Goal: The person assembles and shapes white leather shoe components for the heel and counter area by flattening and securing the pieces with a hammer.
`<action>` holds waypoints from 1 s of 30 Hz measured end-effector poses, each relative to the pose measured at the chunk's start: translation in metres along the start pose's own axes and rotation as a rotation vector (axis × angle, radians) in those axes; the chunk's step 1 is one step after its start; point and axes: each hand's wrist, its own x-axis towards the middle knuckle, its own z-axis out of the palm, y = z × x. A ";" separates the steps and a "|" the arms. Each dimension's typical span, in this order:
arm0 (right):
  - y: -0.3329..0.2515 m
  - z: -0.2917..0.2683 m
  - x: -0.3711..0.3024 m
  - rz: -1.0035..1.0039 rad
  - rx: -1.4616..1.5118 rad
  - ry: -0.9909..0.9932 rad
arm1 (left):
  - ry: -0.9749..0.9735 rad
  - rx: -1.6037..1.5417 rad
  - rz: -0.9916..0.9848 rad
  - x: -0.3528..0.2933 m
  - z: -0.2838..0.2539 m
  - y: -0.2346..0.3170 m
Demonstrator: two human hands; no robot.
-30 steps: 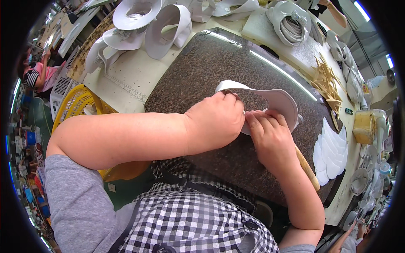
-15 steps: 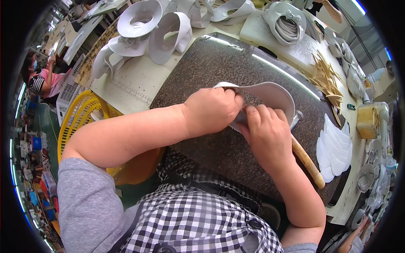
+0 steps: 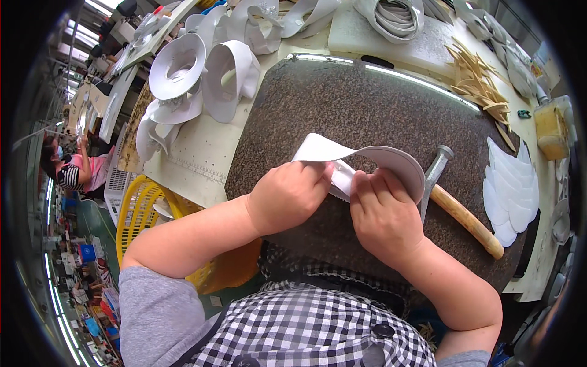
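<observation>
Both hands grip a pale grey-white curved shoe upper above the dark speckled stone slab. My left hand is closed on its left part, fingers curled at the inner edge. My right hand pinches the near right part, with its fingertips inside the curve. A white inner strip shows between the two hands; the fingertips partly hide it. Just right of the upper lies a hammer with a wooden handle and a metal head, touched by neither hand.
White layered cut pieces lie right of the hammer. Thin tan wedge-shaped strips are piled at the far right. Several white uppers stand at the far left. A yellow plastic basket is by my left arm. A person in pink works farther left.
My hands have moved a little apart, and more of the white inner strip shows between them. The view has shifted, and the hammer's head is now more exposed.
</observation>
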 end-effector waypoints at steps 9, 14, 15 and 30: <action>-0.004 0.003 0.004 0.074 0.004 -0.056 | -0.098 0.029 0.015 0.002 -0.006 0.001; -0.001 -0.002 0.011 0.088 0.033 -0.178 | -0.002 -0.081 0.060 -0.001 0.000 -0.013; -0.001 -0.001 0.012 0.089 0.033 -0.179 | 0.040 -0.128 0.090 -0.001 0.001 -0.016; -0.002 0.002 0.017 0.066 -0.037 -0.279 | 0.000 -0.100 0.204 0.003 -0.011 -0.021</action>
